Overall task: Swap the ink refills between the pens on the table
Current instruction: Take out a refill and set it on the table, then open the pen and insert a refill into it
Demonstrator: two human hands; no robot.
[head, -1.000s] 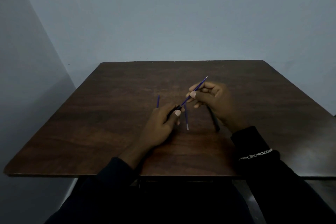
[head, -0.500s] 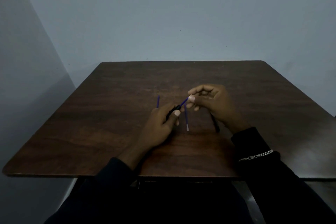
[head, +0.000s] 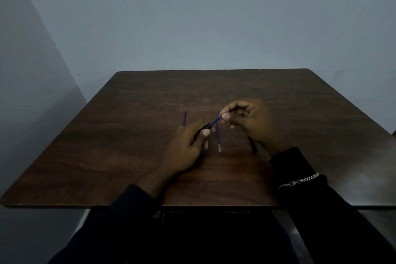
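Note:
My left hand point(head: 188, 148) grips a black pen barrel point(head: 205, 127), its open end pointing up and right. A blue ink refill point(head: 215, 121) sticks out of that end, and my right hand point(head: 248, 120) pinches its far tip between thumb and forefinger. A second blue refill point(head: 218, 138) lies flat on the table between my hands, pale end towards me. A third blue piece point(head: 184, 118) lies left of my left hand, partly hidden behind it. Another black pen barrel point(head: 253, 146) lies under my right wrist, mostly covered.
The dark wooden table point(head: 107, 156) stands against a pale wall, with a wall corner at the left. My dark sleeves cross the near edge, and a silver bracelet point(head: 300, 180) sits on the right wrist.
The refill has slid deeper into the barrel: a long length stuck out a second ago, only a short stub shows now. My right hand moved down-left towards the left hand with it.

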